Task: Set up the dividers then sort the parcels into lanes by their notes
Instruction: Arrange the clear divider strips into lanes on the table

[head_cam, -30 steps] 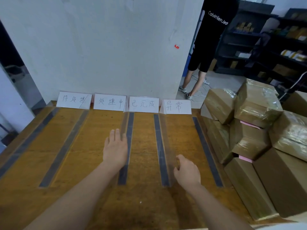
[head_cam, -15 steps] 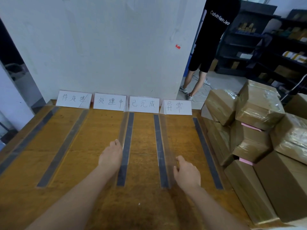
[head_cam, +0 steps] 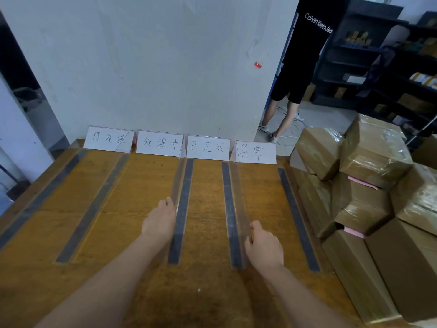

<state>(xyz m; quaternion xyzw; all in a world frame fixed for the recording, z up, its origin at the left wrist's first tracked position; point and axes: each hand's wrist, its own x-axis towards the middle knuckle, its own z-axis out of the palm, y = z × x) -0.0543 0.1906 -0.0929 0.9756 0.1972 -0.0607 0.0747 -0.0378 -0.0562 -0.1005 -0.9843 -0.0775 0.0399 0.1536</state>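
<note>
Two clear strips stand lengthwise on the table (head_cam: 208,292), running away toward the labels (head_cam: 208,147): the left divider (head_cam: 178,181) touches the left hand (head_cam: 158,221), whose fingers bend out of sight, grip unclear, while the right hand (head_cam: 263,249) pinches the near end of the right divider (head_cam: 238,197).

Your table (head_cam: 208,292) is orange-brown wood with dark grey strips (head_cam: 181,209). At its far edge you see white cards (head_cam: 208,147) with black handwriting; right, brown parcels (head_cam: 376,150) carry pink notes (head_cam: 361,182).

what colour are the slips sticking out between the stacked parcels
Pink. The slips show best in the head view, poking out between the brown parcels.
</note>
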